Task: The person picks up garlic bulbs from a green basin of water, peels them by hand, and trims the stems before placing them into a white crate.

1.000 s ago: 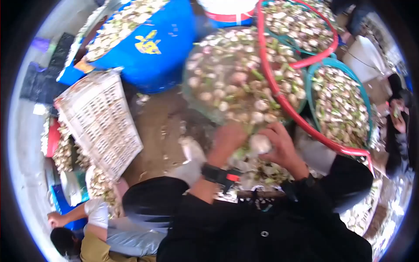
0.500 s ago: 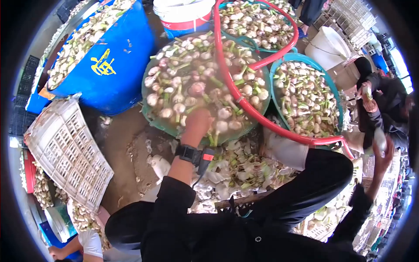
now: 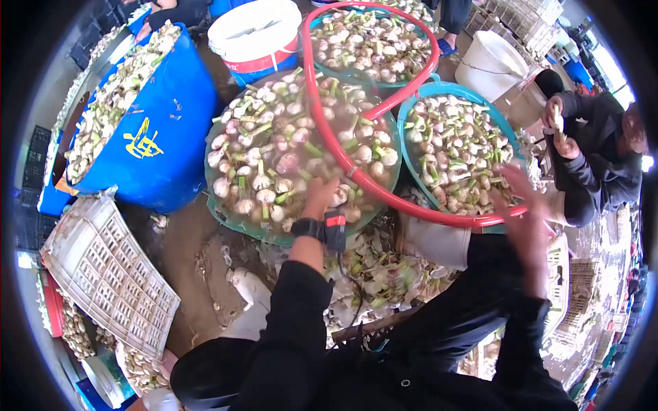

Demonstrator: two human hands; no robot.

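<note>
My left hand dips into the near green tub, where garlic bulbs with green stems float in murky water. Its fingers curl at a garlic bulb against the thumb side; the fingertips are partly hidden. A watch and a small black device with a red top sit on that wrist. To the right, my right hand is smeared by motion, its fingers apart and nothing visible in them. It hovers above my knee, beside a second tub of garlic.
A red hose loops over the tubs. Around them stand a blue vat, a white bucket and another white bucket. A white crate leans at left. Peelings lie below; a co-worker sits at right.
My right hand has swung left from the far right toward the second tub; a whitish thing at its fingers no longer shows. My left hand has stayed in the tub as the view shifted.
</note>
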